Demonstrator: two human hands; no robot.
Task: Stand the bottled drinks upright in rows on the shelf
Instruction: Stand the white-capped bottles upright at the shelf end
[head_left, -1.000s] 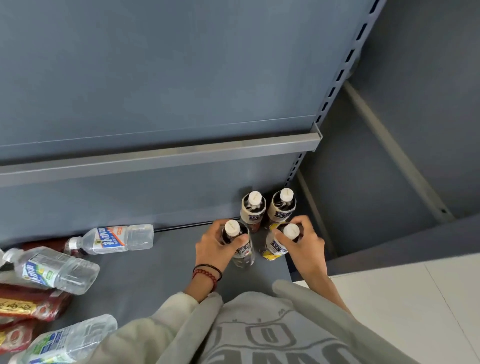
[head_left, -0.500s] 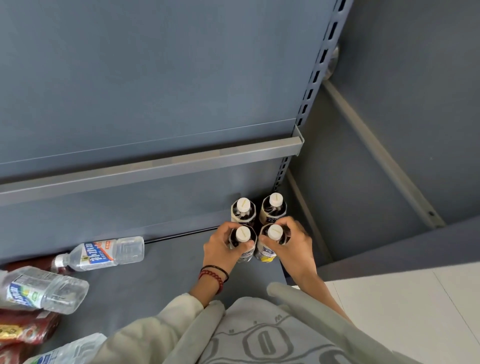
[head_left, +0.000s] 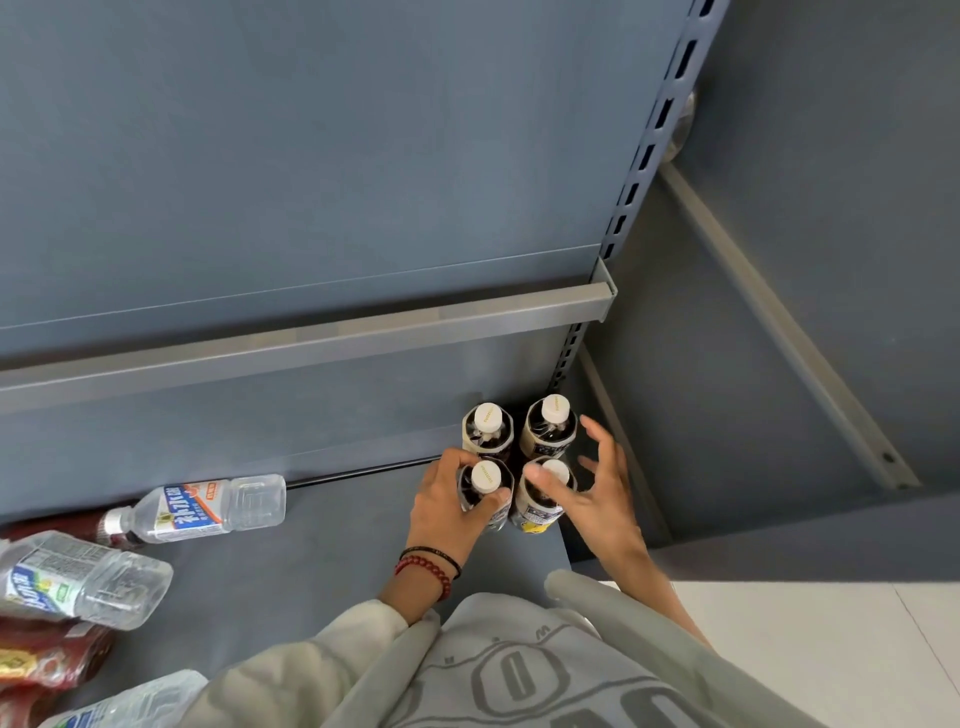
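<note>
Several dark bottled drinks with white caps stand upright in a two-by-two block at the right end of the grey shelf (head_left: 337, 561). My left hand (head_left: 449, 512) grips the front left bottle (head_left: 485, 480) around its shoulder. My right hand (head_left: 592, 493) hovers over the front right bottle (head_left: 543, 506) with fingers spread and straight, holding nothing. Behind them stand the back left bottle (head_left: 487, 426) and the back right bottle (head_left: 551, 423).
Clear water bottles lie on their sides at the left: one (head_left: 208, 509) near the back wall, another (head_left: 78, 582) in front, a third (head_left: 135, 701) at the bottom edge. Red-labelled bottles (head_left: 41, 660) lie there too. An upper shelf rail (head_left: 311, 343) overhangs.
My right hand has let go of the front right bottle and opened its fingers. The left hand keeps its hold on the front left bottle. The two front bottles moved back against the rear pair.
</note>
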